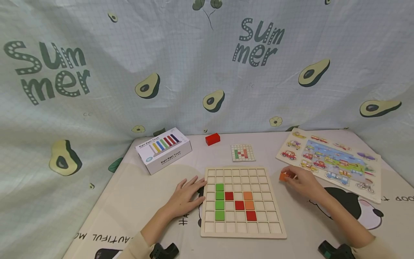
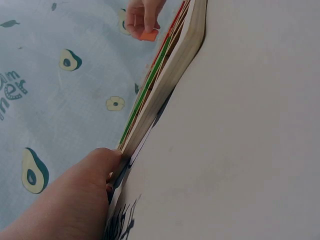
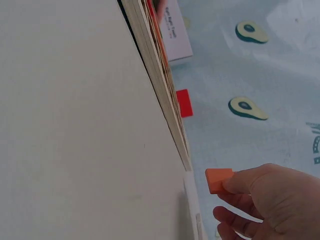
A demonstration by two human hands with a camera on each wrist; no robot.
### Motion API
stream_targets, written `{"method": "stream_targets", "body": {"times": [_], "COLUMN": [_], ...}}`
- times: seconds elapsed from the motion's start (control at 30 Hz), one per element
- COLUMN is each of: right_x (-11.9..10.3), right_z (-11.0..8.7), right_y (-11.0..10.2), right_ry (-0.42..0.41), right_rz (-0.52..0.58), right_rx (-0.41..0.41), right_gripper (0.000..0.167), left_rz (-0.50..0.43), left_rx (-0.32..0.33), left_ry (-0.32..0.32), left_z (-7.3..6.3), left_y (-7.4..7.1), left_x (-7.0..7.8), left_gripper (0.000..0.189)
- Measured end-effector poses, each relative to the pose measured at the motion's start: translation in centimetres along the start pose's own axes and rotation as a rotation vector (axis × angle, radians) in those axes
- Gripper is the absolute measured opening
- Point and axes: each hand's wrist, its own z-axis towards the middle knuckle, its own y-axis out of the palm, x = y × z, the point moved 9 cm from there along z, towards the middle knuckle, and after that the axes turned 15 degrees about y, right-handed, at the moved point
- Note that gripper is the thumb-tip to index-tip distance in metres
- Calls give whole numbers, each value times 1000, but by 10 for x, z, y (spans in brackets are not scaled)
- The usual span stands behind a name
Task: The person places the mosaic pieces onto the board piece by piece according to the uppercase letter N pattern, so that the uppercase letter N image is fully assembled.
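Note:
My right hand [image 1: 300,180] pinches an orange square tile [image 3: 218,180] between thumb and fingertips, to the right of the wooden grid board [image 1: 237,233]. Spread flat, my left hand [image 1: 183,197] lies on the table with its fingertips at the board's left edge. In the grid, several green tiles [image 1: 220,205] form a column on the left. Red tiles [image 1: 239,205] run on a diagonal down to the right, and two orange tiles [image 1: 248,200] stand one above the other. Behind the board lies a small pattern card [image 1: 243,153] printed with a coloured grid.
At the back left is a white box [image 1: 165,149] with coloured bars printed on it. A red block [image 1: 212,139] sits near the back edge. The vehicle picture puzzle [image 1: 333,160] lies at the right, just beyond my right hand. A patterned curtain [image 1: 181,54] hangs behind the table.

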Motion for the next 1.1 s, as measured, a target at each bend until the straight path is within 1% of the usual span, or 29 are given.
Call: {"method": "stream_targets", "body": {"times": [0.13, 0.23, 0.5, 0.73, 0.93, 1.1], "right_x": [-12, -21, -47, -63, -73, -77], "right_z": [2, 5, 8, 9, 11, 12], "right_y": [8, 16, 39, 57, 67, 75], "right_ry": [-36, -51, -69, -67, -70, -80], "right_rz": [-4, -2, 27, 32, 71, 77], "right_rx": [-17, -47, -166, -261, -298, -304], "right_gripper": [23, 22, 22, 20, 19, 19], "left_rz": [2, 2, 3, 9, 10, 3], "left_rx": [-2, 1, -2, -1, -2, -3], "left_ry": [-2, -1, -3, -1, -1, -4], "left_z": [-1, 0, -1, -1, 0, 0], "left_y": [0, -1, 0, 1, 1, 1], "left_x": [0, 1, 0, -1, -1, -1], "left_gripper": [56, 56, 56, 56, 56, 56]}}
